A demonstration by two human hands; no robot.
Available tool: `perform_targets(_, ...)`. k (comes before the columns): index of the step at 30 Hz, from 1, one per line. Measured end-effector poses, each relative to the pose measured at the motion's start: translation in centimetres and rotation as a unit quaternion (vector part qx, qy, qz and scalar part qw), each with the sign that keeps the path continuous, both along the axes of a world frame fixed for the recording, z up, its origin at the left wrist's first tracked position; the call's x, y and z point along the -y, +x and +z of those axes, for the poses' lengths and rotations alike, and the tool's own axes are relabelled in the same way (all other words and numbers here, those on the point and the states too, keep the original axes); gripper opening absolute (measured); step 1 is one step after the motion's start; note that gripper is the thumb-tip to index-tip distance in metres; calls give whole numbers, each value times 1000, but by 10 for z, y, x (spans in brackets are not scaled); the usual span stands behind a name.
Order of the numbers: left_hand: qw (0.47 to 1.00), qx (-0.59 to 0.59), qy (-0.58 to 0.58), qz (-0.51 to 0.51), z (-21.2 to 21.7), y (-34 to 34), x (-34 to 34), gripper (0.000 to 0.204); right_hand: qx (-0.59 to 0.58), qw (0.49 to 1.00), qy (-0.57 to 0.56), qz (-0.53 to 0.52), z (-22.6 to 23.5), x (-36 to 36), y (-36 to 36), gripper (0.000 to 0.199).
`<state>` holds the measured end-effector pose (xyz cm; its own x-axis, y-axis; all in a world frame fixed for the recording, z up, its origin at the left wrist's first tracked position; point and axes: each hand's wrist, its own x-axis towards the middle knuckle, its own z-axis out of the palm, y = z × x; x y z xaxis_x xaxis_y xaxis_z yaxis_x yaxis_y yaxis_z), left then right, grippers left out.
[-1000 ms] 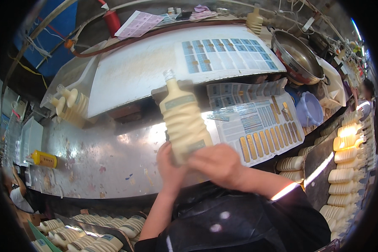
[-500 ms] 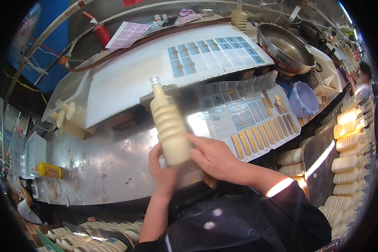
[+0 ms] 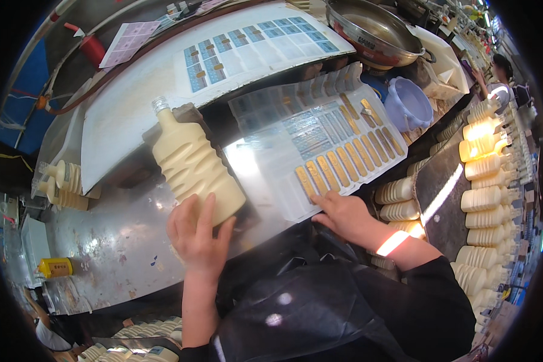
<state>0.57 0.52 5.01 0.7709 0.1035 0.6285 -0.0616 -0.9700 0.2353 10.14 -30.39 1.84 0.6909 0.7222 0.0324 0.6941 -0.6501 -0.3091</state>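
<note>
A cream, ribbed plastic bottle with a clear threaded neck lies tilted, its neck pointing to the far left. A dark block shows behind its shoulder. My left hand grips the bottle's near end, fingers over its side and thumb at its base corner. On the right, a sheet of gold label strips lies on white backing. My right hand is at that sheet's near edge, fingertips touching the lower end of a gold strip. Its thumb is apart from the fingers, and the strip lies on the backing.
Beyond the bottle is a white board with blue label sheets. A large metal pan and a lilac bucket stand at far right. Cream bottles line the right side. A yellow bottle lies left.
The bottle has gone from being held up in both hands to lying tilted under my left hand, its broad ribbed side showing. My right hand has left it for the gold strips. The view has shifted.
</note>
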Motion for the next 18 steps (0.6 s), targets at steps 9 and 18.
perform_targets(9, 979, -34, -142, -139, 13, 6, 49, 33, -78, 985, 156, -5, -18, -8, 7, 15)
perform_targets(18, 996, -40, -76, -36, 30, 25, 54, 28, -280, 900, 333, 2, 72, -92, 8, 25)
